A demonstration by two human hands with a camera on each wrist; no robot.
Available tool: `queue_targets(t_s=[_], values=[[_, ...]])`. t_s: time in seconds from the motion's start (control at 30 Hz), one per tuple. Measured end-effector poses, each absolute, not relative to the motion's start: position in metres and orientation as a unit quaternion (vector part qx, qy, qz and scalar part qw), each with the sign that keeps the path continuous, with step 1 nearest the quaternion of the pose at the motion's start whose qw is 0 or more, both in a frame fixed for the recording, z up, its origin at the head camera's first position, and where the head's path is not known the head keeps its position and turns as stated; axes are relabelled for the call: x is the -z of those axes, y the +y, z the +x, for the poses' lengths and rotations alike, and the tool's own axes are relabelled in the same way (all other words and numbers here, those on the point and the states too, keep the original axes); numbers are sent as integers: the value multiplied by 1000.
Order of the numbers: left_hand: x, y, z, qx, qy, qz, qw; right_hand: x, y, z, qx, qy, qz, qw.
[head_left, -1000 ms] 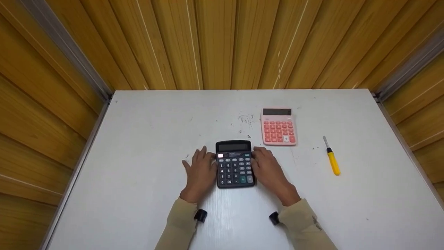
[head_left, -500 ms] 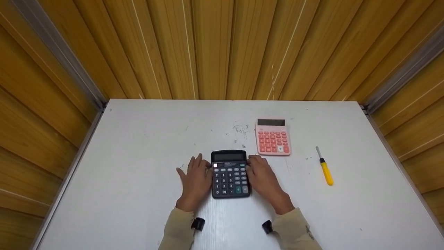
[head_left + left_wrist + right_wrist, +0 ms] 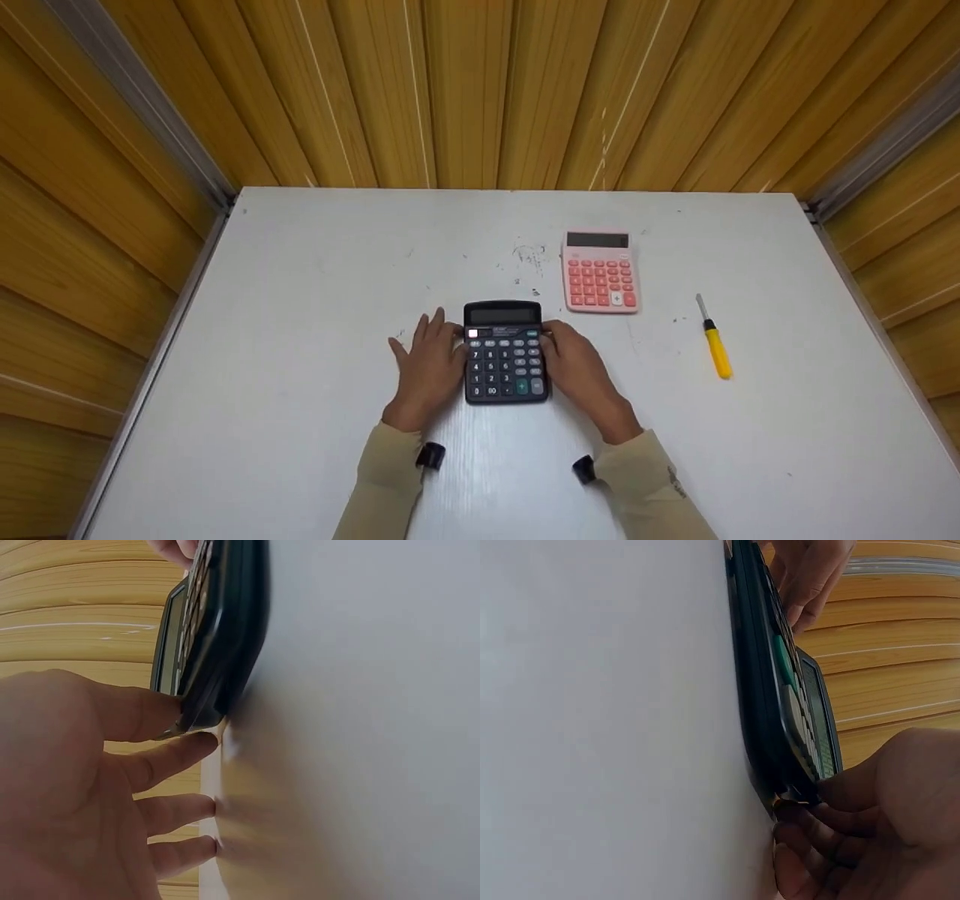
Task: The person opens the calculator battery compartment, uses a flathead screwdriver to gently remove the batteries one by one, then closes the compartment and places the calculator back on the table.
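Observation:
A black desk calculator (image 3: pixel 506 352) lies on the white table (image 3: pixel 322 315), its keys up and its display at the far end. My left hand (image 3: pixel 431 371) pinches its left side between thumb and index finger. In the left wrist view, that thumb (image 3: pixel 139 712) presses the calculator's edge, and the other fingers stretch down to the tabletop. From the other side my right hand (image 3: pixel 581 371) holds the right edge. The right wrist view shows its thumb (image 3: pixel 851 787) against the casing (image 3: pixel 761 712), the remaining fingers curled low beside it at the table surface.
Behind and right of the black calculator lies a pink calculator (image 3: pixel 600 271). Farther right is a screwdriver (image 3: pixel 716 349) with a yellow handle. Wood-patterned panels (image 3: pixel 465 90) rise behind the table's back edge and along both sides.
The whole head view shifts down, then back up, as the camera moves. Both hands and the black calculator keep their places on the table.

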State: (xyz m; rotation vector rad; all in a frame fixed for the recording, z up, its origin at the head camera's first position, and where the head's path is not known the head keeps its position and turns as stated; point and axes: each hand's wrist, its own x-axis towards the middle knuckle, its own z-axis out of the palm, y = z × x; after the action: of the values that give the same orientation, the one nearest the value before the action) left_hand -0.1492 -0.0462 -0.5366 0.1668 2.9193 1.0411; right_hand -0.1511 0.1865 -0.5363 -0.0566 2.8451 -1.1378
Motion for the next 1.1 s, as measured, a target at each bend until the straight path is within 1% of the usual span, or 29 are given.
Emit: queue_targets(t_s=[0.27, 0.47, 0.77, 0.93, 1.1], values=[[534, -51, -149, -369, 927, 55, 34, 538, 188, -155, 422, 903, -6, 79], [530, -50, -152, -394, 915, 79, 15, 537, 193, -157, 455, 885, 19, 94], [529, -48, -154, -410, 909, 72, 15, 534, 193, -157, 461, 883, 15, 85], [530, -47, -152, -408, 911, 62, 19, 532, 191, -155, 462, 881, 27, 97], [532, -47, -149, -409, 910, 60, 21, 534, 187, -151, 433, 898, 20, 79]])
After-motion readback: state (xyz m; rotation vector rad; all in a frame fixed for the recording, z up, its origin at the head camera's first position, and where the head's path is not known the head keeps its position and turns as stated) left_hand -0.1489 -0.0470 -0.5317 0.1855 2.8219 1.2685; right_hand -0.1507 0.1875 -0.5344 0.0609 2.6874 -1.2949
